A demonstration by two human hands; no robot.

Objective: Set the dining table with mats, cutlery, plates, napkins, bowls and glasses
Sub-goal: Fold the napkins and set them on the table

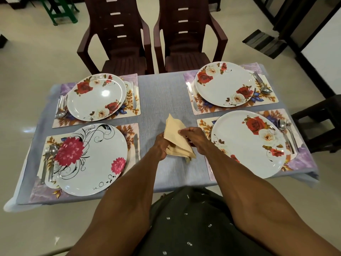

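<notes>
One table (162, 93), grey cloth. Four floral mats (132, 79), four flowered plates (96, 97), each flanked by cutlery (134, 147). One cream napkin (176, 140), folded to a point, raised above table centre. Left hand (162, 147) curled round lower folds; right hand (196, 139) fingertips pinching upper edge.

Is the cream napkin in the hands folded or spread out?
Folded: the cream napkin shows layered edges and a pointed corner, held between left hand and right hand.

Bare cloth lane (162, 93) between plates (96, 97)
</notes>
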